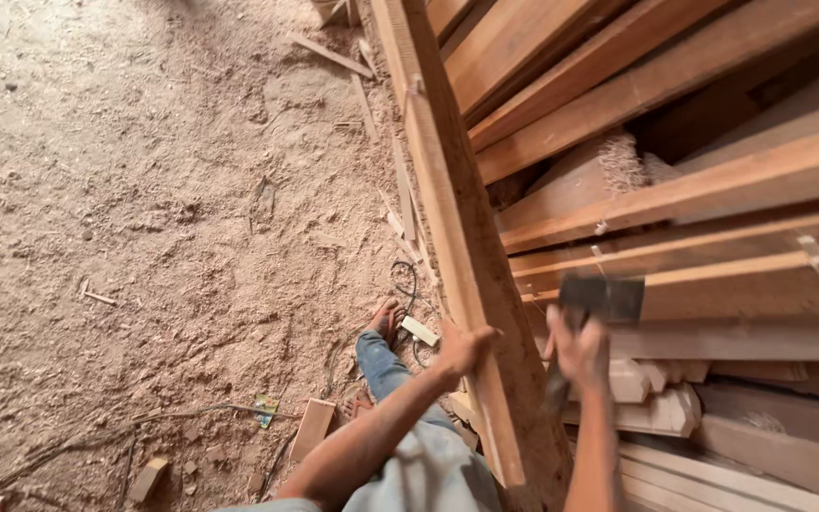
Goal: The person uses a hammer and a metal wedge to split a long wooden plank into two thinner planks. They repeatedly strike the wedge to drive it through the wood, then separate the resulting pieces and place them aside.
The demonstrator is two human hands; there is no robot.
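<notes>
Against the stack of reddish-brown timber beams, a long pale wooden plank stands on edge, running away from the camera. The left hand is wrapped around the plank's near edge, fingers curled over it. The right hand is closed on the handle of a dark metal-headed hammer, its head raised just right of the plank. A steady grip on the plank would likely keep it from twisting under a blow (the left fingers sit near the hammer's path). Pale offcut blocks lie just below the right hand. A black cable and wooden scraps litter the sawdust-covered floor by the sandalled foot.
</notes>
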